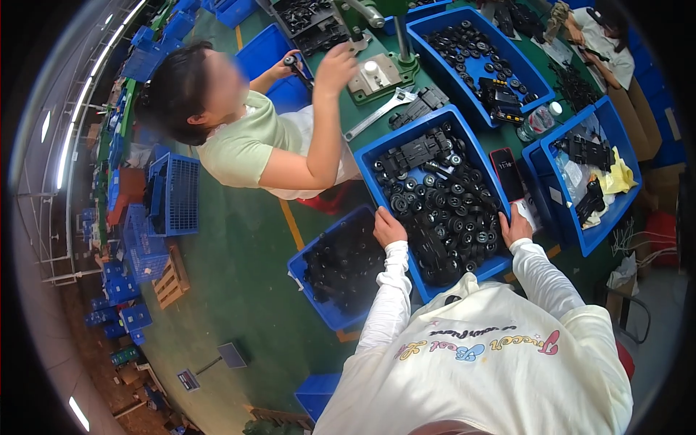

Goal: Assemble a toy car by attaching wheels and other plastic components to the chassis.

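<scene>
Left hand (390,227) and right hand (516,226) look hooked over opposite sides of the blue bin (471,143) between them, probably balancing those loose black wheels (464,210), though the undersides are hidden, with a wrench (380,114) just past the far rim.

Even, fairly bright light fills the work area; a long strip light (71,141) glares white along the left rim, and a shorter lamp (79,413) burns out below it. Small highlights dot the black wheels (457,210). Dark parts (342,267) to their left sink into shadow, perhaps slightly soft. Blur smears the front of the co-worker's head (185,90). Fisheye curvature bends the outer edges, which fade to black.
</scene>
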{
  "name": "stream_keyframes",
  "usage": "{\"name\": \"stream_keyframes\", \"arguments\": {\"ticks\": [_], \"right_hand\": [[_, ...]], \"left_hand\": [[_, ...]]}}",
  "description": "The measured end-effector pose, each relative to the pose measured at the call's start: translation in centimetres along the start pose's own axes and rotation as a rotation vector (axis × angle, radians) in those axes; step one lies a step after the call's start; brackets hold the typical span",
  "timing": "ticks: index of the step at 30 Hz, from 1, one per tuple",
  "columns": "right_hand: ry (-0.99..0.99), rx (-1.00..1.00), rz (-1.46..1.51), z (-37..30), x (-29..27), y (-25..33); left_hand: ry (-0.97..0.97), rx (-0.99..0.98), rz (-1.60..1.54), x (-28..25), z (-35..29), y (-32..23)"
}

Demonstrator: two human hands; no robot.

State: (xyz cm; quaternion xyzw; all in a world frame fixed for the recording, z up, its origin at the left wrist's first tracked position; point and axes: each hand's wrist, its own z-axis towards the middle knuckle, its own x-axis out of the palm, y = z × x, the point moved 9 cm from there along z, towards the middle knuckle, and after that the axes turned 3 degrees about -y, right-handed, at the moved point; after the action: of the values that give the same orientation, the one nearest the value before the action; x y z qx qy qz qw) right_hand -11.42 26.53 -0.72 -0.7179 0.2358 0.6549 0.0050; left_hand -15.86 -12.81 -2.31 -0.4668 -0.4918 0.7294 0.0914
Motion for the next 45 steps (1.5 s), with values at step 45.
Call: {"name": "stream_keyframes", "arguments": {"ticks": [45], "right_hand": [[0.0,0.007,0.007,-0.12,-0.14,0.11]], "left_hand": [[0.0,0.028,-0.011,-0.02,0.14,-0.32]]}}
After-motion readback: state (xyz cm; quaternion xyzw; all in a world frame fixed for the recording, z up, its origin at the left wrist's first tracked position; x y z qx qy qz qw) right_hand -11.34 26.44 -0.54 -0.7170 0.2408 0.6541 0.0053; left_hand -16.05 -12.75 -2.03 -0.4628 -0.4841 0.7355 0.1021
